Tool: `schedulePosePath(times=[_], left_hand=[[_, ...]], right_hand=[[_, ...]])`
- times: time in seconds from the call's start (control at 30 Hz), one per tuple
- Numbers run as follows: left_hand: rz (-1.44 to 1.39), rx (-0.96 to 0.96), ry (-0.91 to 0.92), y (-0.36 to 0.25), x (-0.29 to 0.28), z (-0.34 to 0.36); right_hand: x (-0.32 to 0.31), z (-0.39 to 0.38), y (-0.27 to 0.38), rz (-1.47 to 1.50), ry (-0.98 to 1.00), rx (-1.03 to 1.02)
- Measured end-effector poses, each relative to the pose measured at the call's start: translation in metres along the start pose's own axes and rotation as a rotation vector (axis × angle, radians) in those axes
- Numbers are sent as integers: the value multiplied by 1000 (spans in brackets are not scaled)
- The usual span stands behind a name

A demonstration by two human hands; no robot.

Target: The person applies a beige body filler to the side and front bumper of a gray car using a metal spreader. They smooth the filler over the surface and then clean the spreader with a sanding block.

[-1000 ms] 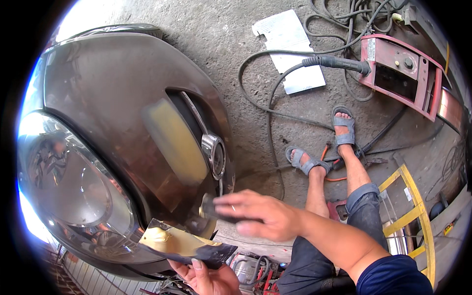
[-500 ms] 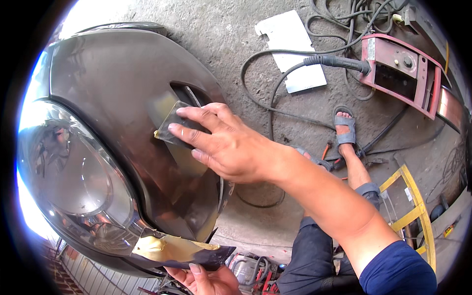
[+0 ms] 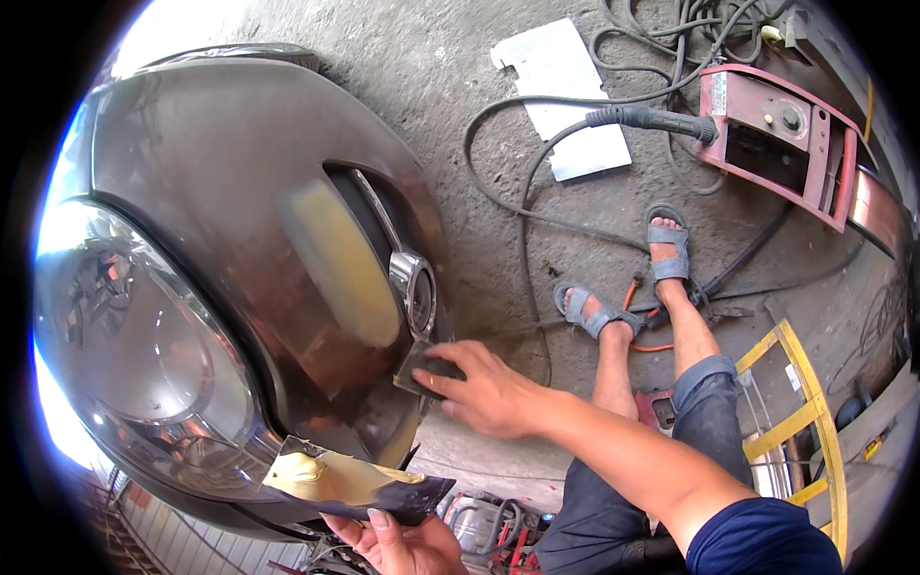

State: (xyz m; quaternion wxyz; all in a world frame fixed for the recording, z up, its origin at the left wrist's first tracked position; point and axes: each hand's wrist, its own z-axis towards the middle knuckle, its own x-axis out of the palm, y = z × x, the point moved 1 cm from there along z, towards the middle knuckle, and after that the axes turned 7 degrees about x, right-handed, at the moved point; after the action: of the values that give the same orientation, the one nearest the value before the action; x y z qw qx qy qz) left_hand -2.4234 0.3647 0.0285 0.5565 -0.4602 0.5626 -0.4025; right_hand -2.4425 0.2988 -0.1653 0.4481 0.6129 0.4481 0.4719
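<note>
Headlight (image 3: 134, 326), clear-lensed, set in a brown car bumper (image 3: 220, 144). Filler patch (image 3: 340, 264), pale yellow, oblong, on the bumper beside the chrome-trimmed lamp recess. Putty board (image 3: 426, 495), dark, flat, loaded with yellow putty (image 3: 331, 479), held in front of the bumper's lower part. Left hand (image 3: 402, 544), closed on the board's near edge, thumb showing. Spreader (image 3: 413, 362), dark, flat, near the recess's lower end; contact with the bumper cannot be told. Right hand (image 3: 489, 388), fingers extended, pinching the spreader. White sheet (image 3: 565, 86), on concrete, crossed by black cable (image 3: 525, 278). Red-cased machine (image 3: 824, 149). Yellow frame (image 3: 816, 417).
</note>
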Motion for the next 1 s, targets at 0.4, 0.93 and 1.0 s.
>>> schedulePosePath(times=[0.4, 0.93, 1.0], left_hand=[[-2, -37, 31, -11, 6, 5], [-33, -17, 14, -3, -1, -9], [-16, -44, 14, -3, 1, -8]], right_hand=[[-60, -24, 28, 98, 107, -160], [8, 9, 12, -13, -161, -61], [9, 0, 15, 1, -86, -24]])
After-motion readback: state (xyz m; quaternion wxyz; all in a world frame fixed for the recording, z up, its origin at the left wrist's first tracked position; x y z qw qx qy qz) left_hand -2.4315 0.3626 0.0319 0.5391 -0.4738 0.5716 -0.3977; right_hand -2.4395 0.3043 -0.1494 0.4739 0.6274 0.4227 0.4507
